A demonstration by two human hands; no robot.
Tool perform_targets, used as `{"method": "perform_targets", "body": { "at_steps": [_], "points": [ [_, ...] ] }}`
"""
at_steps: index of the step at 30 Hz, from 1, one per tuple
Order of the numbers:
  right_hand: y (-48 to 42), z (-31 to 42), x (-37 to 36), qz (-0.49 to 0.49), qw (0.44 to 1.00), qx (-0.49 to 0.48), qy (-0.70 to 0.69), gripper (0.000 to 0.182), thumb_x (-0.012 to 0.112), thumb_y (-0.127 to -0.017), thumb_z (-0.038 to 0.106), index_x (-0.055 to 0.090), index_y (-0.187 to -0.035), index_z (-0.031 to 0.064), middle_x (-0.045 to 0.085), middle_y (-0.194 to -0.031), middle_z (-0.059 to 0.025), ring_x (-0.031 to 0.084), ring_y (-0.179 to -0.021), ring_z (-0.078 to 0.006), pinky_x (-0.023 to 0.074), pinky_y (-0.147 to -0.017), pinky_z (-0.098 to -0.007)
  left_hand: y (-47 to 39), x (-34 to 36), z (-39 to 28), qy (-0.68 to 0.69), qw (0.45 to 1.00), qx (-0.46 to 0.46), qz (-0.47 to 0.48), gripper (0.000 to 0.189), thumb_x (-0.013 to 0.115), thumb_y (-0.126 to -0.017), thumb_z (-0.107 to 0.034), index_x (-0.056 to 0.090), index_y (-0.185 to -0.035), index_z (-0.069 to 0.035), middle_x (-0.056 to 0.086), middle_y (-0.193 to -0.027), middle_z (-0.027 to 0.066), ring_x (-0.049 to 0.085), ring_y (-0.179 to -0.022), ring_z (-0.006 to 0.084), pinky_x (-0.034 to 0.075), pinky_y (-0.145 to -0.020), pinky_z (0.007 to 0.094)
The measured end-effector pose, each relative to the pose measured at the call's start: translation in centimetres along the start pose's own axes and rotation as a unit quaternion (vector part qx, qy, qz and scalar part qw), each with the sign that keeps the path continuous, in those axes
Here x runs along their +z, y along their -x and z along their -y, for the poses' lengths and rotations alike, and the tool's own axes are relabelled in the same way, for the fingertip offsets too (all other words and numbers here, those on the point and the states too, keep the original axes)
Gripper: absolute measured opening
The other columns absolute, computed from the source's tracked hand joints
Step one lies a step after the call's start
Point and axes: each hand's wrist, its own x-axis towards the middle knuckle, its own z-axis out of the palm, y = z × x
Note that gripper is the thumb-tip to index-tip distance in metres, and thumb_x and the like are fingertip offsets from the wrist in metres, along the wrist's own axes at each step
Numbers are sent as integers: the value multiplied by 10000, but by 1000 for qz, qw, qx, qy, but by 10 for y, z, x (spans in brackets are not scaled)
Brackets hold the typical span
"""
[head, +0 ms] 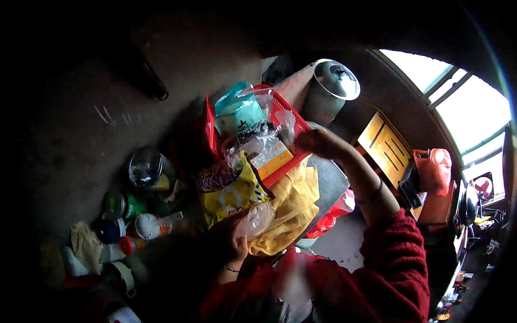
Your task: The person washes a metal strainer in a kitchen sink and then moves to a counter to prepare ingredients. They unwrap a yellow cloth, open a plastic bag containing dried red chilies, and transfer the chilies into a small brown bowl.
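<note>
A red plastic basket [291, 115] lies before me, filled with packaged goods. Inside it are a teal packet [240, 113], crumpled clear plastic bags [262, 133] and a white and orange box [274, 159]. My right hand [310, 142] is at the basket's right side; its fingers are in shadow, so what they hold is unclear. Lower down, my left hand [239, 238] holds a crumpled clear plastic bag [259, 220]. Just above that hand, a yellow and purple snack bag [234, 191] overlaps the basket's near corner. A yellow cloth [295, 202] is spread below the basket.
A lidded metal pot [329, 91] stands beyond the basket. To the right are a slotted wooden board [383, 141] and a pink plastic bag [434, 169]. Several jars, including a green one [125, 205], a beige cloth [85, 244] and a lidded pot [119, 278] sit at left.
</note>
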Motion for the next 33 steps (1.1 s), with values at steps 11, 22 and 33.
{"method": "perform_targets", "body": {
  "at_steps": [11,22,33],
  "points": [
    [-154,-73,2,-186,966,114,136,224,570,-685,92,593,-908,95,583,-899,-146,541,-879,-307,422,-772,-398,-40,-2,-22,-70,987,126,65,403,433,-624,79,522,-998,-42,544,-941,121,514,-909,287,390,-843,351],
    [-105,-33,-59,-424,900,25,-102,124,554,-779,136,568,-835,27,584,-826,-109,562,-810,-234,446,-710,-315,-37,1,-20,-61,988,128,60,333,445,-686,40,514,-1002,-38,547,-925,110,521,-873,269,408,-791,342],
    [141,24,-64,-585,717,15,-379,200,510,-835,233,502,-831,33,587,-758,-92,579,-705,-137,467,-657,-266,-44,34,-29,-5,998,48,51,263,469,-740,-32,506,-1000,-33,538,-901,81,509,-855,211,402,-762,294]
  ]
}}
